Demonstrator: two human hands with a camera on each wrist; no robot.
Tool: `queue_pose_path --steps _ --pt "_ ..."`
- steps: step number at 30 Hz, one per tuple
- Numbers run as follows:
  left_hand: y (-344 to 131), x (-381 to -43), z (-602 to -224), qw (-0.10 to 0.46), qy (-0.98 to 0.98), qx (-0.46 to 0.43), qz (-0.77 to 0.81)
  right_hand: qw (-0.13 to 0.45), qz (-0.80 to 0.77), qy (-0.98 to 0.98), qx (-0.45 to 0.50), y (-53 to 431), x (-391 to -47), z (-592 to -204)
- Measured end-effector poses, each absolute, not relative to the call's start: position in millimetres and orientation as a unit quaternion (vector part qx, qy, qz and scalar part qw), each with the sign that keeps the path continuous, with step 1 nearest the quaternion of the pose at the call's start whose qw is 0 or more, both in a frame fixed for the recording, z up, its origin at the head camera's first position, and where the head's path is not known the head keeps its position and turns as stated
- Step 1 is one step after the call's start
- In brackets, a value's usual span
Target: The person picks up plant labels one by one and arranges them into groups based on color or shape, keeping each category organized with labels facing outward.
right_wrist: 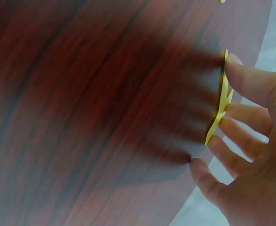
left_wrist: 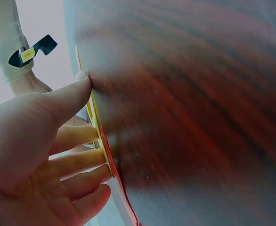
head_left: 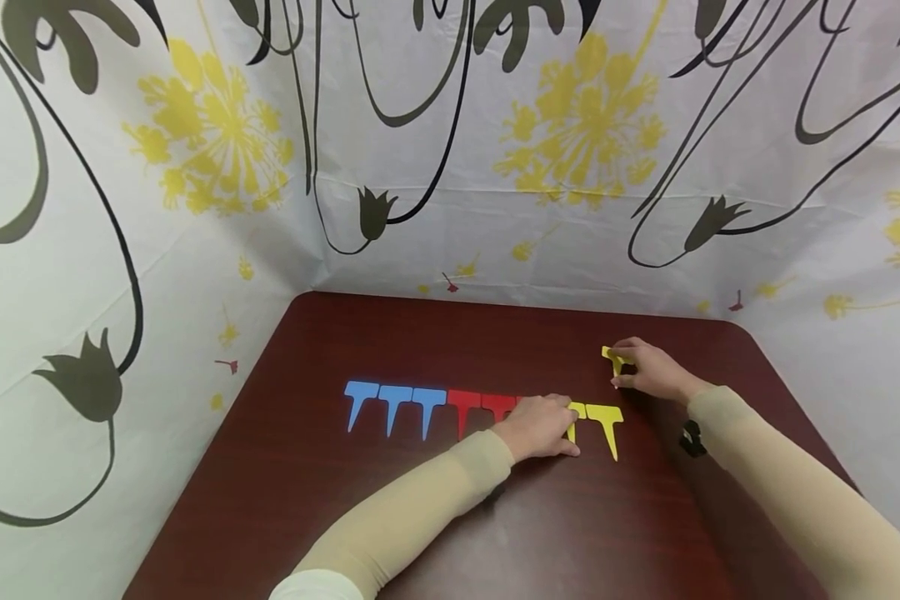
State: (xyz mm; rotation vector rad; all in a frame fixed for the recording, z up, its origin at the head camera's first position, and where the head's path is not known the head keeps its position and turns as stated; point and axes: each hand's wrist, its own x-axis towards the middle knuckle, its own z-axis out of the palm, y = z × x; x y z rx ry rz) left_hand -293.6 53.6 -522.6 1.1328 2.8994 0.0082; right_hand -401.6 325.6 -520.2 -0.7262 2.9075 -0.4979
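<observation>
A row of T-shaped plant tags lies across the table. At its left are 3 blue tags (head_left: 395, 395), then red tags (head_left: 463, 401), then yellow tags at the right end, the last yellow tag (head_left: 605, 414) fully visible. My left hand (head_left: 538, 425) lies over the middle of the row and hides part of the red and yellow tags. Its fingertips and thumb touch a yellow tag's edges. Beyond the row's right end, my right hand (head_left: 654, 371) holds another yellow tag (right_wrist: 222, 96), thumb at one end and fingers at the other, close to the tabletop.
The dark reddish-brown table (head_left: 390, 333) has rounded far corners. White cloth (head_left: 435, 167) printed with flowers hangs behind it and along both sides. A small black device (head_left: 692, 438) is strapped to the right wrist.
</observation>
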Motion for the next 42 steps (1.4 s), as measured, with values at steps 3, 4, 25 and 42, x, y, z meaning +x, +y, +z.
queue_pose_path --steps 3,4,25,42 --pt "54 -293 -521 0.017 0.932 0.363 0.006 0.058 -0.160 0.953 -0.249 329 -399 -519" --pt "54 -293 -521 0.017 0.932 0.362 0.006 0.061 -0.158 0.953 -0.251 330 -397 -518" --pt "52 -293 -521 0.009 0.931 0.365 0.003 0.057 -0.138 0.948 -0.280 351 -365 -520" --pt "52 -293 -519 0.016 0.929 0.369 0.005 0.049 -0.121 0.945 -0.301 352 -335 -518"
